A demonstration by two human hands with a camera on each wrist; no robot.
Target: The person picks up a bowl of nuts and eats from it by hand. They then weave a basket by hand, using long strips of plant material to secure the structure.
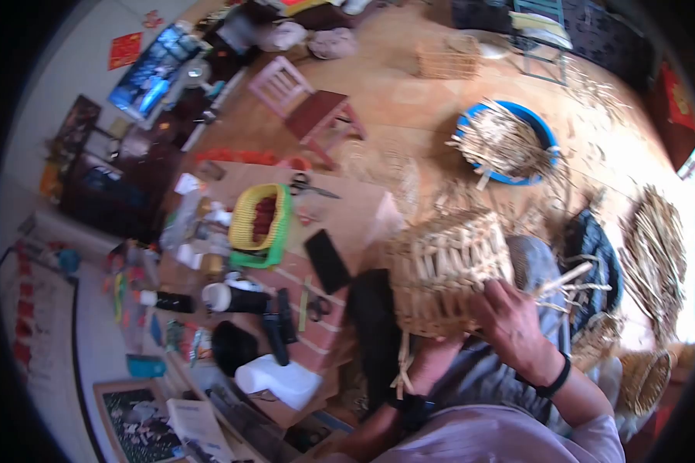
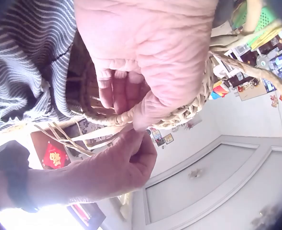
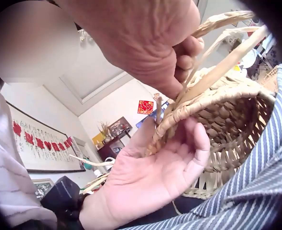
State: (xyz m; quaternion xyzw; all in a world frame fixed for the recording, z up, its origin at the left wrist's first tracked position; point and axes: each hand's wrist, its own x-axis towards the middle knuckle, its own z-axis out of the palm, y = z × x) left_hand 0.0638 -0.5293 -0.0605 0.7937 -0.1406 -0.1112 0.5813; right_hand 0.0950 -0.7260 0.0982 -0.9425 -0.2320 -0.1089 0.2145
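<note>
A woven straw basket lies tilted on the person's lap, its open mouth turned toward the body. My left hand grips its rim, fingers inside the mouth and thumb outside, as the left wrist view shows. At the same stretch of rim, my right hand pinches a flat straw strand between thumb and fingers. Several loose strand ends stick out past the right hand. Another pair of strands hangs from the basket near the left wrist.
Left of the lap, a table bears a yellow basket in a green tray, scissors, a black phone and bottles. A blue basin of straw stands on the floor. Straw bundles lie at the right.
</note>
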